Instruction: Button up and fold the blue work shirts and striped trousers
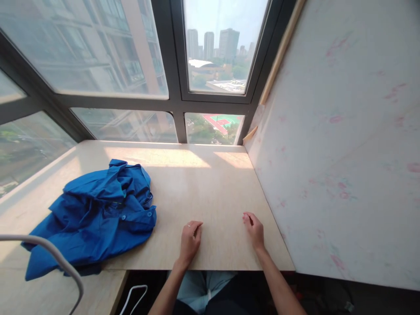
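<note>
A blue buttoned shirt (pixel 108 210) lies crumpled on the left part of the pale sill-like tabletop (pixel 210 192). Two of its buttons show near its right edge. My left hand (pixel 190 238) rests on the tabletop to the right of the shirt, apart from it, with a ring on one finger. Its fingers are curled in, and nothing shows in them. Farther right, my right hand (pixel 254 227) also rests on the surface, closed loosely, close to the patterned wall. Nothing is visible in that hand either.
Dark-framed windows (pixel 179 105) run along the back and left. A white wall with pink flowers (pixel 334 175) bounds the right side. A grey curved tube (pixel 52 249) crosses the lower left corner, and a white cable (pixel 133 293) hangs below the front edge.
</note>
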The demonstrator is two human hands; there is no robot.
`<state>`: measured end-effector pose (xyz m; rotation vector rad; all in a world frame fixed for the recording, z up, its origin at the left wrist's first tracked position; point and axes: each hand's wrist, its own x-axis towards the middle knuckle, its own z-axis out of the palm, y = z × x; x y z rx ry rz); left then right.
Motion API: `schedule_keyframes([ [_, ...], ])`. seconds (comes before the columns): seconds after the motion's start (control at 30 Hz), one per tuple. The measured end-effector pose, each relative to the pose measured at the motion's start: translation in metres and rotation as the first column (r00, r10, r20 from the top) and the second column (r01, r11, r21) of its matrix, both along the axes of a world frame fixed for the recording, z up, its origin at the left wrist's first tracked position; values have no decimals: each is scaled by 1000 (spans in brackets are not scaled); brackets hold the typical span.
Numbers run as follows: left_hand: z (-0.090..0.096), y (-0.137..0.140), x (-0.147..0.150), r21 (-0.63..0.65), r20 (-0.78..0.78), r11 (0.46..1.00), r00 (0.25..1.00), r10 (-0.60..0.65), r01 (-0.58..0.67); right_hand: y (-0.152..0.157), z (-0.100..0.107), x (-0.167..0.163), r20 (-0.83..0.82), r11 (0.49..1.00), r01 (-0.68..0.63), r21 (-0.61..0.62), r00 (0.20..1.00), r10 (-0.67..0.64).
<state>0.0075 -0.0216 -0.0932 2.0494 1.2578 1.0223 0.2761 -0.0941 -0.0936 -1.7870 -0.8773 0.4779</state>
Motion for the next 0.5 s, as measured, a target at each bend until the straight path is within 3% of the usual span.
schedule_keyframes([
  [0.13, 0, -1, 1, 15, -17, 1000, 1000, 9, -8, 5, 3, -4, 140, 998, -59, -6, 988, 59],
  [0.5, 3, -5, 1, -4, -9, 1000, 1000, 23, -23, 3, 6, -4, 115, 997, -71, -16, 991, 73],
])
